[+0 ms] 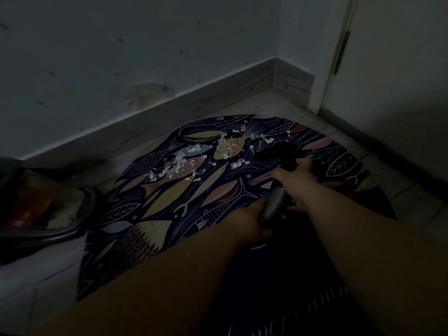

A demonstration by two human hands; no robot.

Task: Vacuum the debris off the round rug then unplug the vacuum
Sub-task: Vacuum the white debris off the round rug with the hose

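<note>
In dim light a round rug (157, 197) with a fish pattern lies on the floor, with white debris (179, 163) scattered across its far half. The right hand (299, 180) grips the black nozzle (278, 154), which points at the flakes. Just behind, the left hand (249, 221) holds the ribbed hose (274, 202). The vacuum body (48, 209) sits left of the rug.

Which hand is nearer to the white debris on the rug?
Right. The right hand grips the black nozzle just beside the debris; the left hand holds the ribbed hose further back, towards the person.
</note>
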